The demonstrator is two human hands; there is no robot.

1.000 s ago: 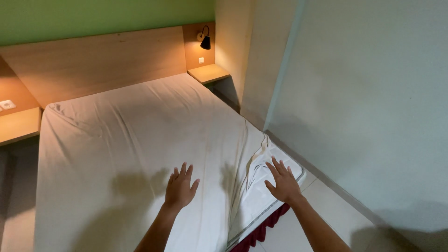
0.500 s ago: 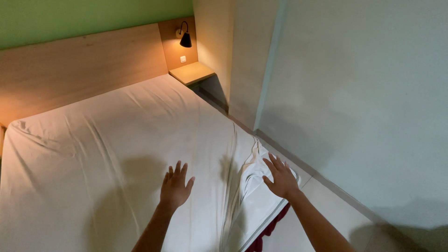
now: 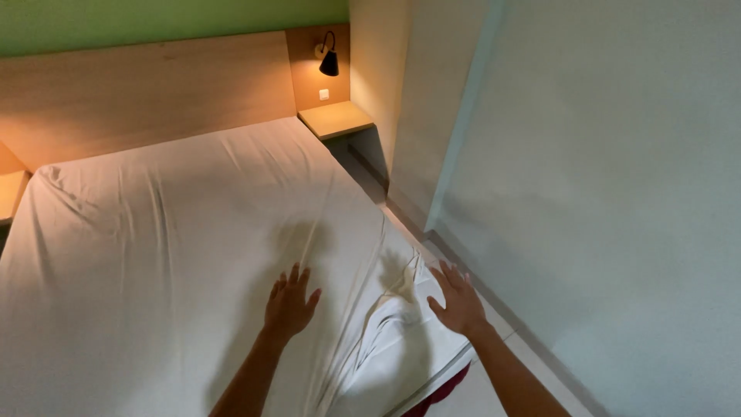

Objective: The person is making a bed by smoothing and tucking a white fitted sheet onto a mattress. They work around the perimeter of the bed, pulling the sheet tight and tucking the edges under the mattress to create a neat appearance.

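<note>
A white sheet (image 3: 170, 247) covers a bed and lies mostly flat, with wrinkles running toward its near right corner. My left hand (image 3: 289, 303) is flat over the sheet with fingers spread, holding nothing. My right hand (image 3: 457, 300) hovers open at the bed's right edge, just above a bunched, folded-up part of the sheet (image 3: 394, 324). A strip of dark red fabric (image 3: 440, 390) shows under that corner.
A wooden headboard (image 3: 154, 93) runs along the far side under a green wall. A small wooden shelf (image 3: 336, 120) with a black wall lamp (image 3: 329, 62) sits at the far right. A pale wall (image 3: 602, 193) stands close on the right, leaving a narrow strip of floor.
The view has shifted slightly, so the headboard and lamp sit further right. Both hands stay spread over the sheet near the right corner, holding nothing.
</note>
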